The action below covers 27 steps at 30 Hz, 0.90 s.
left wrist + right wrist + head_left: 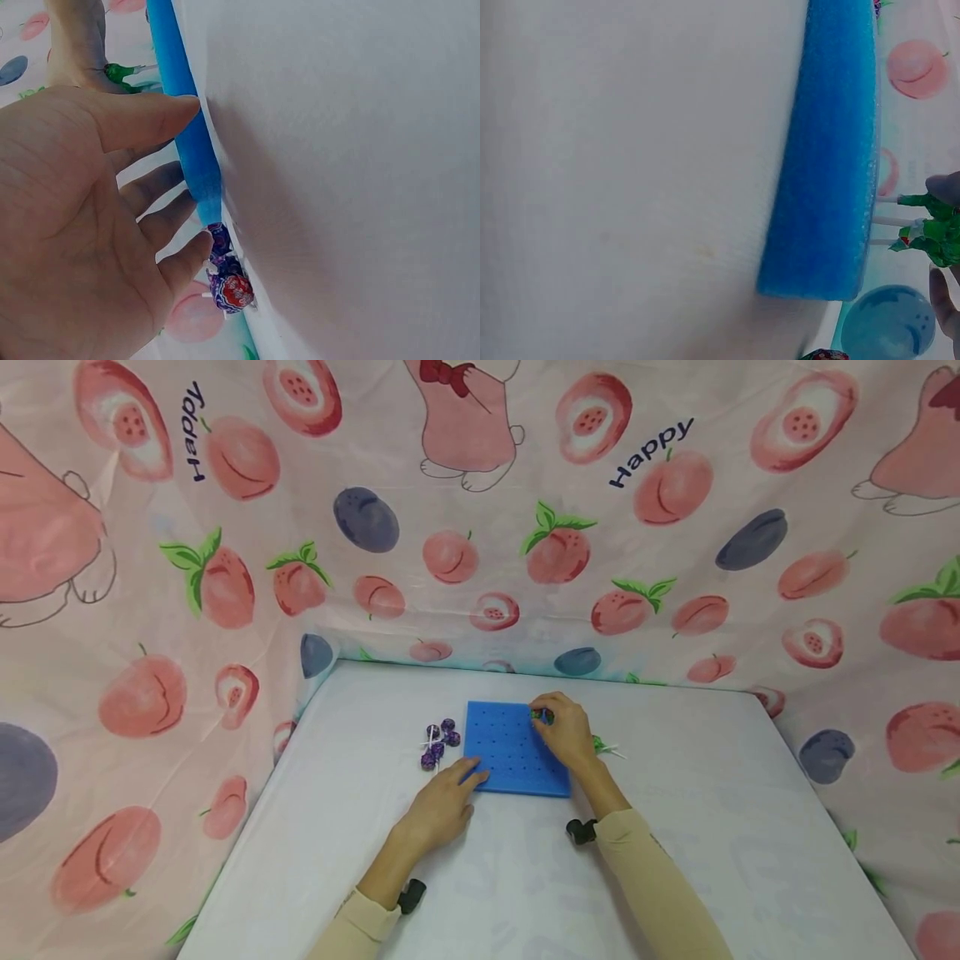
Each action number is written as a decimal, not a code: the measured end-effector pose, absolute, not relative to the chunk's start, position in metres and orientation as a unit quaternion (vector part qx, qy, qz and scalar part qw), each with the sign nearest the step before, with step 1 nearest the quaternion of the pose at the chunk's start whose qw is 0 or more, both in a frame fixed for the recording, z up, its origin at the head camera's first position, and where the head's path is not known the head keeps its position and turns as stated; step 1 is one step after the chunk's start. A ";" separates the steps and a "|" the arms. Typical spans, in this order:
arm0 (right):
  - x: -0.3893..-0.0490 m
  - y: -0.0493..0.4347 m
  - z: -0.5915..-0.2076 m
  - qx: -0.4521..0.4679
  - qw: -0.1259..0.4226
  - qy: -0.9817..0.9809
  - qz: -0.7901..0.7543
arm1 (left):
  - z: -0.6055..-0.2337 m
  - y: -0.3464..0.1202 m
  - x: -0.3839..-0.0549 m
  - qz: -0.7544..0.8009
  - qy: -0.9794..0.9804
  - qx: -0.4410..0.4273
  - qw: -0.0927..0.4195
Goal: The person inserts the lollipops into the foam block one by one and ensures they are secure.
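Observation:
A thick blue board (517, 768) with rows of small holes lies on the white table. At its far right corner my right hand (566, 731) pinches a green-wrapped lollipop (937, 244). Several white sticks with green wrappers stand in the board there, seen in the right wrist view; the fingers partly hide them. My left hand (444, 803) rests at the near left corner, its thumb (150, 120) against the board's side and the other fingers extended. Just left of the board lie several purple-wrapped lollipops (437, 747), close to the left fingertips in the left wrist view.
Loose green lollipops (599, 744) with white sticks lie right of the board, partly behind the right wrist. A fruit-patterned cloth (450, 560) hangs around the back and sides of the white table (720, 827).

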State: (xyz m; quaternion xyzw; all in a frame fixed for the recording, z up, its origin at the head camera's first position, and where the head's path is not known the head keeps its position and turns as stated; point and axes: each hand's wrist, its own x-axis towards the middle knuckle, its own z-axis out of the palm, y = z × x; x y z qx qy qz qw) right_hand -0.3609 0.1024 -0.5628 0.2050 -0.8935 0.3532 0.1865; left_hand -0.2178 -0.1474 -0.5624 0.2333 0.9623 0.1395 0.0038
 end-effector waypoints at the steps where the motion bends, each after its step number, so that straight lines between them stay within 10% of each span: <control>1: -0.361 0.103 -0.563 0.206 0.185 -0.894 0.353 | -0.562 -0.147 -0.218 0.141 0.962 0.233 0.004; 27: -0.353 0.112 -0.552 0.224 0.241 -0.876 0.353 | -0.561 -0.146 -0.217 0.146 0.961 0.234 0.004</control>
